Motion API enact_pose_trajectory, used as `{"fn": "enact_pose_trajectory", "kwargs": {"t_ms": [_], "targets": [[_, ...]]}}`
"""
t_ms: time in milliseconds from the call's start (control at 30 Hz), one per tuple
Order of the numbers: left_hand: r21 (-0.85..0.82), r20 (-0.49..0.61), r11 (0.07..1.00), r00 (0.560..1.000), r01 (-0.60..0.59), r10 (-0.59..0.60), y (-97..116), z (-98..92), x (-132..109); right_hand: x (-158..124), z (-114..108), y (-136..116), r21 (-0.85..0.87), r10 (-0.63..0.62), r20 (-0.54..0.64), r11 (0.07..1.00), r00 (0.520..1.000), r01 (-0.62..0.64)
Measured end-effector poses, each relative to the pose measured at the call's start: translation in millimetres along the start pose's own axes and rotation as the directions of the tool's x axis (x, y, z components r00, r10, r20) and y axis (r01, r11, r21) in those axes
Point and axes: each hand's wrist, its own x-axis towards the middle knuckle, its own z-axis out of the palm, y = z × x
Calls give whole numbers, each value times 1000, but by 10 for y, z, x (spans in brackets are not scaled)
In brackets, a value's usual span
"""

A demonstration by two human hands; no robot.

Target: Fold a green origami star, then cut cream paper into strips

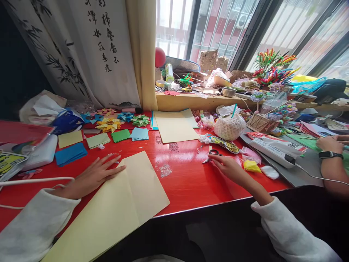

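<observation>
My left hand lies flat with fingers spread, its fingertips on the edge of a large pale yellow sheet of paper. A crease crosses the sheet, and its near part reaches past the table's front edge. At the right, my right hand has its fingers closed at the handles of a small pair of scissors. The blades point left, close to the red tabletop; part of the handles is hidden by the fingers. Stacked pale yellow sheets lie farther back, over blue ones.
Small paper stacks, one blue and one green, lie left, before folded paper pieces. A net-wrapped round object with a straw stands back right. A white power strip and another person's wrist with a watch are farther right.
</observation>
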Motion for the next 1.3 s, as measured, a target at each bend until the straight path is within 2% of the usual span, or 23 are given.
{"fn": "enact_pose_trajectory", "kwargs": {"t_ms": [67,133,267,400,533,600,700,800,900,1000,1067,1100,1200,1233,1300], "targets": [[-86,60,996,997,-37,43,22,-62,66,51,-34,98,17,-77,-2,997,997,77],[-135,63,990,997,-30,39,79,-115,131,112,-32,259,-58,-118,9,991,993,119],[-50,22,999,1000,1,0,208,-137,152,187,-25,488,-141,-113,100,982,989,127],[134,-82,989,995,70,-59,326,-50,-62,175,-70,421,-161,-156,95,972,983,170],[125,-155,982,981,140,-120,406,60,-276,139,-96,239,-61,-107,143,991,984,117],[58,-139,983,976,176,-167,403,90,-288,113,-113,140,-30,-70,206,996,976,78],[-112,-59,977,980,184,-191,373,84,-199,44,-153,-18,-20,-32,271,999,962,39],[-300,58,910,958,285,-281,372,37,-72,-56,-168,-160,-15,-9,283,1000,959,14],[-465,176,801,926,378,-335,435,-23,36,-136,-136,-246,12,-23,197,1000,980,21],[-613,196,698,927,370,-320,539,-108,143,-139,-108,-276,163,-16,-11,986,1000,18],[-645,140,677,925,356,-353,583,-185,240,-95,-116,-290,377,51,-124,926,991,-1],[-662,106,668,925,340,-365,583,-224,302,-63,-126,-304,503,91,-145,864,985,-6],[-754,23,592,912,285,-410,467,-293,530,48,-140,-394,792,148,-123,610,981,7],[-784,3,557,899,274,-438,398,-289,611,86,-130,-443,843,146,-116,537,982,20],[-803,-34,517,843,296,-536,251,-240,752,166,-88,-560,899,131,-120,435,984,52]]}}
